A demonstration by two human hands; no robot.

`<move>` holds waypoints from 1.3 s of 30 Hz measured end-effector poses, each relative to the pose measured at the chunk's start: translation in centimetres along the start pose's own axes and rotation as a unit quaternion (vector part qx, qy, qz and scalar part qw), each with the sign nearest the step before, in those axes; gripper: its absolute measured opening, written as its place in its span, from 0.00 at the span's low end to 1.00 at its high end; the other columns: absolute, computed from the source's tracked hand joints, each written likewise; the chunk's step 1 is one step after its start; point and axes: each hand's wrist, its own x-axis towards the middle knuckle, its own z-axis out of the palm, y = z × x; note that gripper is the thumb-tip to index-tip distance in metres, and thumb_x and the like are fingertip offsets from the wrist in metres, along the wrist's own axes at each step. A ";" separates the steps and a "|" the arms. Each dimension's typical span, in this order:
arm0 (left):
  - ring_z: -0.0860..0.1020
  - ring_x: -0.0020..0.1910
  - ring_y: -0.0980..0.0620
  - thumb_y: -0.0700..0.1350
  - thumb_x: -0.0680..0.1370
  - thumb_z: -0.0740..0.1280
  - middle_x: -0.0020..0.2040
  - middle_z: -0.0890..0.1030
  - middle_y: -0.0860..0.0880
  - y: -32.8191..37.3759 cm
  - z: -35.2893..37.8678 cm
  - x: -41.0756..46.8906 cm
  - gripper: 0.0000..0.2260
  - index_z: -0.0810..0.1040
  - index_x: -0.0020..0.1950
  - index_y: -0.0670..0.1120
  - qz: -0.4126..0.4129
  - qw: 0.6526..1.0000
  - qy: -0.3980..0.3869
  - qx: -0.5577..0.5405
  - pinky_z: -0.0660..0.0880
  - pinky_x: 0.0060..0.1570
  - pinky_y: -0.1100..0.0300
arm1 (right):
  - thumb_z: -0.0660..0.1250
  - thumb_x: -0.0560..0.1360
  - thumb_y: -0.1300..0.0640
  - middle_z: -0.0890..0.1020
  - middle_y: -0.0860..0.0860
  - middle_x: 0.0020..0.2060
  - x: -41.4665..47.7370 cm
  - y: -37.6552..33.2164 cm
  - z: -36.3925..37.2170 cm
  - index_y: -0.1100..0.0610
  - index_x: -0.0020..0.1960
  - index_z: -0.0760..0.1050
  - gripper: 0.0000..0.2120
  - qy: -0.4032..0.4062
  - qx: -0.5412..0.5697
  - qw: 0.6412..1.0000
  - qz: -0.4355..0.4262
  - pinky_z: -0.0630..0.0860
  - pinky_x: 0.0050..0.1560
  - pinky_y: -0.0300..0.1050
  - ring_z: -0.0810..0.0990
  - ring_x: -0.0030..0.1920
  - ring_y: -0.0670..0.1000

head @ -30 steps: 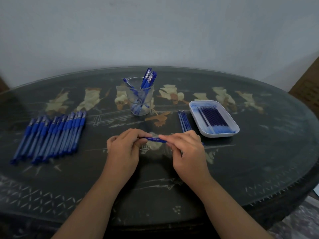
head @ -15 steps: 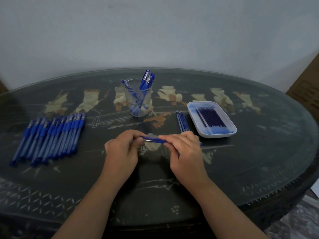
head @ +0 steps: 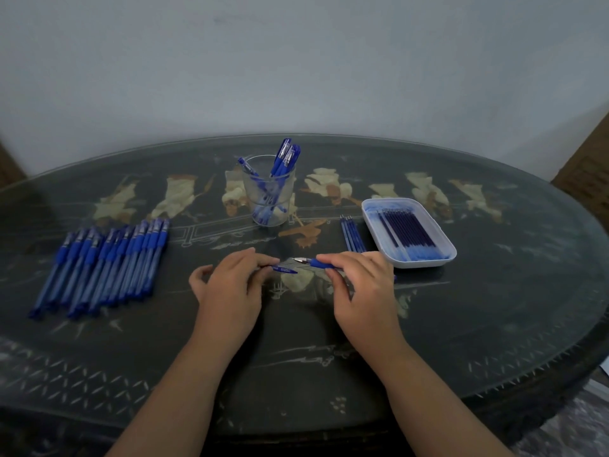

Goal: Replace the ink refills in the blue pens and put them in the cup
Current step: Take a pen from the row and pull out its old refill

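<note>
Early in the job: only a few pens (head: pixel 280 166) standing in the cup (head: pixel 268 206), far more lying in a row (head: pixel 108 262) on the bench (head: pixel 494 324) at left. Refills (head: pixel 408 232) in the tray (head: pixel 425 263), loose ones (head: pixel 352 237), likely spent, just beside it. Near mid-bench, one pen in two: blue barrel (head: pixel 285 269) pinched in left hand (head: pixel 230 288) fingers, grip end (head: pixel 321 263) with metal tip pinched in right hand (head: pixel 362 288) fingers.

The dark oval glass-topped table (head: pixel 494 324) carries cream and rust-brown figures and a pale diamond border. The plastic pens (head: pixel 108 262) are blue; the rectangular plastic tray (head: pixel 425 262) is white, its refills (head: pixel 405 229) navy.
</note>
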 end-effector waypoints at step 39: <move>0.74 0.60 0.60 0.65 0.76 0.55 0.51 0.76 0.67 -0.2 0.2 0.4 0.11 0.75 0.45 0.65 0.074 0.990 0.002 -0.120 0.68 0.61 0.39 | 0.64 0.78 0.58 0.81 0.42 0.50 0.0 -0.6 0.0 0.50 0.56 0.80 0.10 -0.043 0.003 0.998 -0.048 0.70 0.55 0.45 0.76 0.52 0.47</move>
